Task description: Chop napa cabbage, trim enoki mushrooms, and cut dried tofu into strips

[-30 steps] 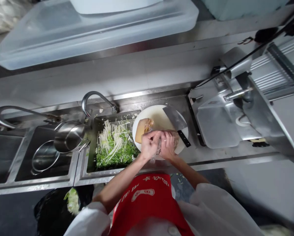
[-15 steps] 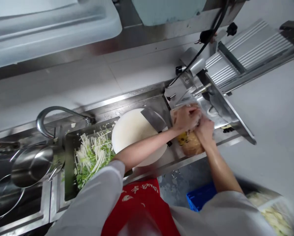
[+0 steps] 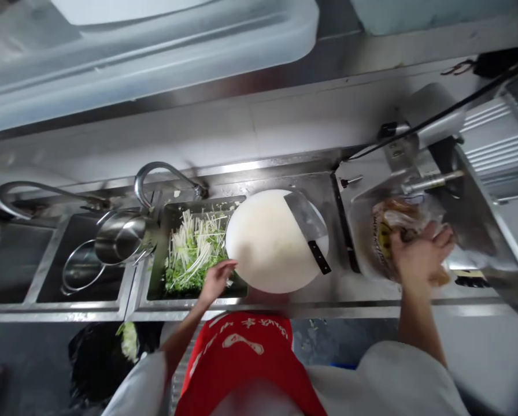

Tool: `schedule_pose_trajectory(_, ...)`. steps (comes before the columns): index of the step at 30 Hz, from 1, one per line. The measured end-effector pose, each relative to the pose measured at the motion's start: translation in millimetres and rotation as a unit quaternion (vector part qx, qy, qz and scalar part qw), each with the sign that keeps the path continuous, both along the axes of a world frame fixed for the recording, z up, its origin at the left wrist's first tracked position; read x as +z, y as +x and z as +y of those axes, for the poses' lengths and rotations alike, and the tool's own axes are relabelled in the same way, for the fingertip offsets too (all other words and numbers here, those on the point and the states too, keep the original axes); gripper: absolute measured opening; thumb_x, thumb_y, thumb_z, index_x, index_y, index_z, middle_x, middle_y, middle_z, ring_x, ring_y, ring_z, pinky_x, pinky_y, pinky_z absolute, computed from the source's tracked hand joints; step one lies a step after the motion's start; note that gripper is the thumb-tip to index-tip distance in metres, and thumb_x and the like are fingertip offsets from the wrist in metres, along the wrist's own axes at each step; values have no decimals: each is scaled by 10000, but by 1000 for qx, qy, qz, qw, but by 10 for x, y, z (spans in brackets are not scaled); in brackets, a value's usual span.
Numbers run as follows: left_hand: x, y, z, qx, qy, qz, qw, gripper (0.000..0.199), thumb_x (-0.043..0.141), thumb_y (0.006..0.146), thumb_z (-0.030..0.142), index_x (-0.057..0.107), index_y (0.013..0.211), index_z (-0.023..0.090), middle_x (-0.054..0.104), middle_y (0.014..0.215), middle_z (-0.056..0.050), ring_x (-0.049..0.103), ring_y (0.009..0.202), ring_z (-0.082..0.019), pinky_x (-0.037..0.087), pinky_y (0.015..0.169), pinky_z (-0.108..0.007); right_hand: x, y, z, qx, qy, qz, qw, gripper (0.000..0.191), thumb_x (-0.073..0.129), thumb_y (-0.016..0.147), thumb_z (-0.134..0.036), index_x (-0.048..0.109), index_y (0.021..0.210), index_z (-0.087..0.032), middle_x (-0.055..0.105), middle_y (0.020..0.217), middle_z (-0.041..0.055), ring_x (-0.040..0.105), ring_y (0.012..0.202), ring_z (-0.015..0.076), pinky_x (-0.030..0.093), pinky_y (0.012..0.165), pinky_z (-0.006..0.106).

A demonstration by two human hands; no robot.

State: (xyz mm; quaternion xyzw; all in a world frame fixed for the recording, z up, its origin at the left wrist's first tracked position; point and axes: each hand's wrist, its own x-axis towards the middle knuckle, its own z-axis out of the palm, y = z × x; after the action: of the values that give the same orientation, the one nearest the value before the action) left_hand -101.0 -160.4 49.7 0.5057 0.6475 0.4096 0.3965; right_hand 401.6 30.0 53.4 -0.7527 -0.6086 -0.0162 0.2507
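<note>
My left hand (image 3: 218, 278) is over the front right corner of a sink full of cut greens with pale stems (image 3: 196, 251). Its fingers, loosely extended, point toward the left edge of a round white cutting board (image 3: 265, 248), and I see nothing held in them. A cleaver (image 3: 304, 216) with a black handle lies flat on the board's right side. My right hand (image 3: 424, 251) rests with spread fingers on a clear plastic bag (image 3: 384, 231) with yellow and dark print and brownish contents. The bag lies in a clear tub (image 3: 361, 211); the hand covers part of it.
A metal slicing machine (image 3: 484, 190) stands at the right end of the counter, with a black cable (image 3: 450, 110) above. Steel pots (image 3: 118, 237) and curved taps (image 3: 163, 167) are on the left. A shelf with a large plastic tub (image 3: 176, 55) overhangs the back.
My left hand has left the bag and moved left to the sink beside the cutting board. My right hand stays at the bag, its fingers now spread. The view has swung left.
</note>
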Motion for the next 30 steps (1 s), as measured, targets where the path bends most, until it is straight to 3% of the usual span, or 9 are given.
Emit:
schedule_pose_trajectory(2,-122,-672,-783,146,-59,35,987,435,670,842,542,782,1006,154,811,1020,-128,776,919,-254,636,805,-351,-110,-593,-347,35,45,-44,997,723,486,1019,-508,372,1604,-99,462,1518,329,408,1431,464,369,1115,651)
schedule_pose_trajectory(4,-235,-1072,-1553,269,-100,61,956,518,689,783,609,775,1008,150,811,1007,-127,774,914,-282,642,762,-367,-292,-1270,-683,152,-21,-48,987,614,499,1013,-468,484,1520,-123,604,1353,260,539,1293,411,431,1082,575)
schedule_pose_trajectory(7,-413,-1141,-2431,363,-137,77,918,579,684,719,668,765,938,138,804,902,-132,770,832,-300,639,694,-378,-593,-1999,-956,218,-158,-85,959,518,547,989,-335,559,1476,-158,624,1290,233,601,1162,386,492,972,503)
schedule_pose_trajectory(9,-538,-940,-2729,367,-157,60,915,590,654,718,681,764,924,139,804,885,-140,773,809,-306,637,674,-378,-727,-2155,-936,221,-200,-109,948,536,542,952,-183,561,1485,-130,622,1252,259,628,1105,379,503,925,475)
schedule_pose_trajectory(16,-729,-406,-2801,116,-208,77,968,414,538,815,533,803,905,228,822,1030,-87,779,998,-281,619,864,-331,-665,-1657,-685,243,-143,52,958,596,569,889,-184,506,1476,-101,671,1223,227,690,1004,305,554,893,423)
schedule_pose_trajectory(19,-760,-515,-2913,127,-206,93,966,458,472,836,523,799,927,216,822,1024,-91,785,969,-272,621,852,-332,-702,-1429,-916,184,-119,265,939,440,568,936,-462,573,1284,-192,719,905,82,666,697,215,572,662,342)
schedule_pose_trajectory(23,-782,-701,-3072,148,-196,105,964,467,462,838,515,797,949,208,823,1007,-93,782,969,-279,619,871,-347,-931,-1312,-1321,96,-167,479,857,596,653,772,-802,495,950,-255,550,562,-77,464,379,129,415,386,252)
schedule_pose_trajectory(25,-740,-769,-3096,144,-194,114,964,448,470,824,508,791,919,210,821,986,-95,780,959,-282,621,843,-346,-1027,-1370,-1447,60,-188,488,851,657,664,707,-859,460,894,-263,514,501,-95,451,343,130,389,362,249)
schedule_pose_trajectory(30,-558,-927,-3166,117,-180,117,970,398,497,819,480,781,909,216,812,1008,-99,770,955,-280,617,835,-359,-1028,-1904,-1527,56,-263,300,915,508,520,923,-714,577,883,-211,506,417,-36,537,371,180,432,447,277)
